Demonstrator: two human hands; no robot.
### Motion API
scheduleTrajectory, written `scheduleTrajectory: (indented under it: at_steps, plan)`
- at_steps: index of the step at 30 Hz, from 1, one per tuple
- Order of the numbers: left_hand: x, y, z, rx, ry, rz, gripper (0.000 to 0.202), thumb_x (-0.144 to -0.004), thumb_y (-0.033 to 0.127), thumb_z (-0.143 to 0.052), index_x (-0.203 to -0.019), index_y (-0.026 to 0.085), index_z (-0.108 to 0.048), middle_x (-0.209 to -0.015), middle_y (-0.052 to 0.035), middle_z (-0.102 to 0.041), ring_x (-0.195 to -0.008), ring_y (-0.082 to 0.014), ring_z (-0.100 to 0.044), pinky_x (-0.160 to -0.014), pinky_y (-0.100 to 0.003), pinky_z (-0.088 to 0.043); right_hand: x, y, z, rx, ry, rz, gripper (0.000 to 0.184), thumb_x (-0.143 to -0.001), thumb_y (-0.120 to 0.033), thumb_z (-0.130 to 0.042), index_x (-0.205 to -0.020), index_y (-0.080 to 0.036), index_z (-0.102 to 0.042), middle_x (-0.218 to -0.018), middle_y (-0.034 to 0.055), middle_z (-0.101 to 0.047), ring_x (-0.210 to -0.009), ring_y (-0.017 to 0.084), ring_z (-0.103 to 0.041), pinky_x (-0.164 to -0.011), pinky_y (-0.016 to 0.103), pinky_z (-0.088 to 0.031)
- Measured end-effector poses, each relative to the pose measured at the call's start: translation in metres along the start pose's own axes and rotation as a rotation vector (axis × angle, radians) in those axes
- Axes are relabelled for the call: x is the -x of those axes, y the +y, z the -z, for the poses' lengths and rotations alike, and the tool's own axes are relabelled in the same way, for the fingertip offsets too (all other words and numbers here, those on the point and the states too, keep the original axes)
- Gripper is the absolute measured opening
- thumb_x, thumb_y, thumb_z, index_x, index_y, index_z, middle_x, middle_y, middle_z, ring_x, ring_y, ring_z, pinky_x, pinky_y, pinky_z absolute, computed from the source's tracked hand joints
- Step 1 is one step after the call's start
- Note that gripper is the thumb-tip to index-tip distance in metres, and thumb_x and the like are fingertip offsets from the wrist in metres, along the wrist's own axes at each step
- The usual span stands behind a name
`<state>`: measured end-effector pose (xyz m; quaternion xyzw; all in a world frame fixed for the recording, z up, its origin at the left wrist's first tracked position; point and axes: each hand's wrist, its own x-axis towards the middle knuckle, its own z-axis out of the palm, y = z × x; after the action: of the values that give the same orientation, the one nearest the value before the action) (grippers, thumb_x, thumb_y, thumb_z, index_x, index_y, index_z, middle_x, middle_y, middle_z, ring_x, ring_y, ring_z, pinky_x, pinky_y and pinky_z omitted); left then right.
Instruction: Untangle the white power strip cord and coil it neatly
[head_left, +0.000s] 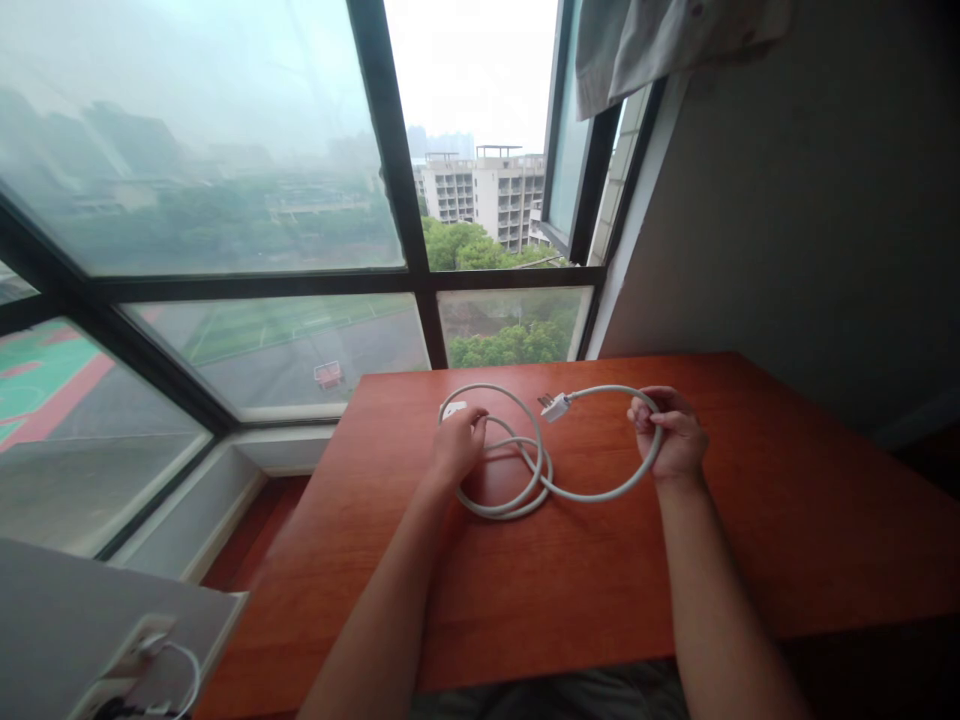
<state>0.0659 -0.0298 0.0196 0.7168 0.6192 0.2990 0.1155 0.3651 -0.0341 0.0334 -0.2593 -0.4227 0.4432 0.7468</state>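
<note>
A white power cable [592, 497] lies in loose loops over the reddish wooden table [555, 600]. Its plug [556, 407], with metal prongs pointing left, is at the end of the right-hand loop. My right hand [675, 435] is closed around the cable at the right side of that loop. On the left, my left hand [459, 447] has its fingers pinched on the coiled part. Just behind those fingers a white end piece [453, 409] of the cable shows, partly hidden by the hand.
Dark-framed windows [420, 285] rise behind and left of the table, with one pane swung open. A grey wall [787, 200] stands to the right, and a curtain [660, 50] hangs above. At lower left, a wall socket [142, 645] holds a plug with a white cord.
</note>
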Motion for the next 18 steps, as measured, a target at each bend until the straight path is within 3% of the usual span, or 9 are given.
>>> scheduleTrajectory:
  at_steps: [5,7,10,12,15,18]
  plan:
    - [0.01,0.023,0.008,-0.277,0.064,-0.147,0.023,-0.086,0.022,-0.053,-0.104,0.019,-0.066,-0.106,-0.0092,-0.065,-0.101,-0.0229,-0.058,-0.088,-0.033,-0.044,0.001,-0.004,-0.002,-0.004,-0.008,-0.032,0.03,-0.054,-0.017,-0.05,-0.077,-0.021,-0.07,-0.051,-0.0012,-0.05,-0.054,0.012,-0.044,-0.051,0.025,-0.035]
    - [0.016,0.035,0.011,-0.306,-0.024,-0.227,0.017,-0.087,0.027,-0.053,-0.093,0.02,-0.067,-0.1,-0.0088,-0.065,-0.093,-0.0224,-0.06,-0.082,-0.033,-0.045,0.002,-0.005,-0.003,0.021,0.006,-0.04,0.03,-0.054,-0.017,-0.05,-0.076,-0.023,-0.069,-0.052,-0.0015,-0.049,-0.054,0.012,-0.044,-0.052,0.026,-0.036]
    - [0.028,0.052,0.011,-0.244,-0.304,-0.356,0.017,-0.083,0.036,-0.058,-0.079,0.021,-0.066,-0.081,-0.0053,-0.066,-0.074,-0.0204,-0.061,-0.067,-0.029,-0.044,0.003,-0.005,-0.004,0.06,0.025,-0.048,0.027,-0.054,-0.02,-0.049,-0.075,-0.024,-0.066,-0.052,-0.0024,-0.046,-0.053,0.013,-0.043,-0.052,0.027,-0.037]
    - [0.035,0.058,0.008,-0.219,-0.429,-0.444,0.013,-0.076,0.035,-0.065,-0.079,0.022,-0.065,-0.08,-0.0052,-0.067,-0.074,-0.0213,-0.062,-0.064,-0.028,-0.044,0.003,-0.005,-0.004,0.068,0.032,-0.048,0.026,-0.054,-0.021,-0.049,-0.075,-0.024,-0.065,-0.052,-0.0027,-0.045,-0.052,0.013,-0.043,-0.052,0.028,-0.037]
    - [0.041,0.059,0.003,-0.219,-0.469,-0.51,0.012,-0.079,0.032,-0.062,-0.082,0.021,-0.064,-0.084,-0.0072,-0.068,-0.078,-0.0222,-0.063,-0.065,-0.028,-0.044,0.002,-0.006,-0.004,0.057,0.028,-0.054,0.027,-0.055,-0.022,-0.05,-0.076,-0.024,-0.066,-0.052,-0.0026,-0.045,-0.053,0.013,-0.044,-0.053,0.028,-0.038]
    - [0.038,0.057,0.006,-0.272,-0.412,-0.44,0.014,-0.085,0.023,-0.051,-0.092,0.019,-0.062,-0.083,-0.008,-0.067,-0.073,-0.0213,-0.062,-0.062,-0.027,-0.042,0.003,-0.007,-0.004,0.006,-0.001,-0.064,0.029,-0.055,-0.019,-0.05,-0.077,-0.024,-0.068,-0.053,-0.002,-0.047,-0.055,0.012,-0.044,-0.054,0.026,-0.038]
